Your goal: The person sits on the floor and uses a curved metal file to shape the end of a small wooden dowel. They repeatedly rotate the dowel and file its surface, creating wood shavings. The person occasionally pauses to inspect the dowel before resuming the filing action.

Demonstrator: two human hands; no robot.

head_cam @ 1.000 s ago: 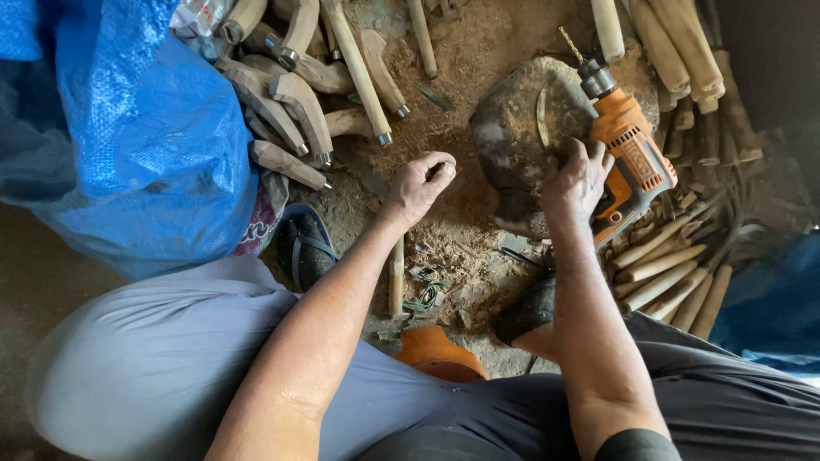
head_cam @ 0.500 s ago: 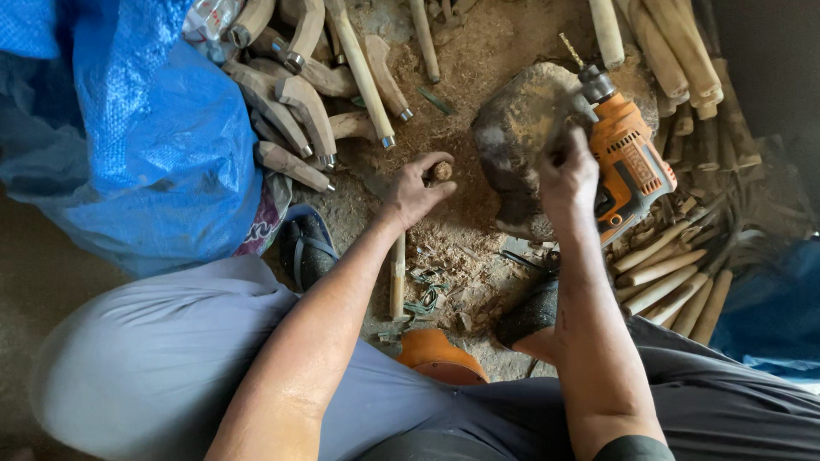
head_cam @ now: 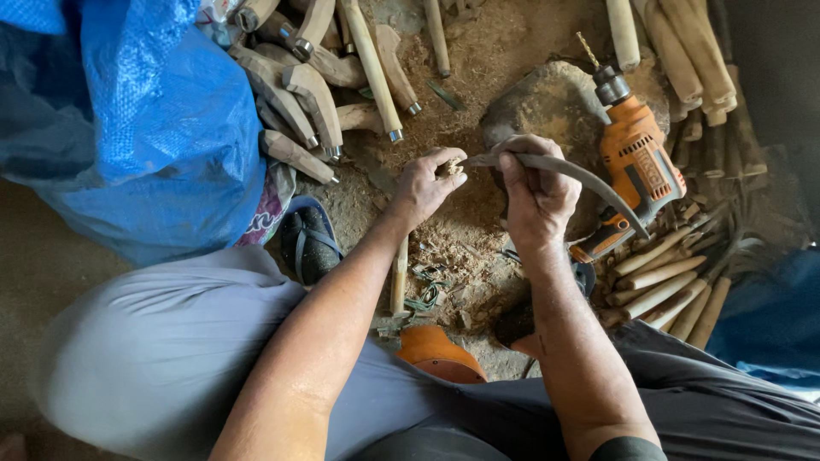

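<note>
drill (head_cam: 639, 162) on stone (head_cam: 547, 107), wooden handles (head_cam: 325, 94) left

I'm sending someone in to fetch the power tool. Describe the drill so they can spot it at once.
Start at the big rounded stone on the sawdust-strewn ground, beyond the person's right hand. The electric drill lies against the stone's right side, bit pointing away from the person. It is the only bright orange thing with a black chuck and grip among plain, pale wooden handles.

Drill (head_cam: 636, 162): orange, lying at 2 o'clock by the big rock (head_cam: 547, 107).
Blue bag (head_cam: 128, 128): big, at 10 o'clock.
Wooden handles (head_cam: 316, 94): piled at 12 o'clock.
Sticks (head_cam: 666, 286): at 4 o'clock.
Sandal (head_cam: 307, 243): dark, beside the bag.
</note>
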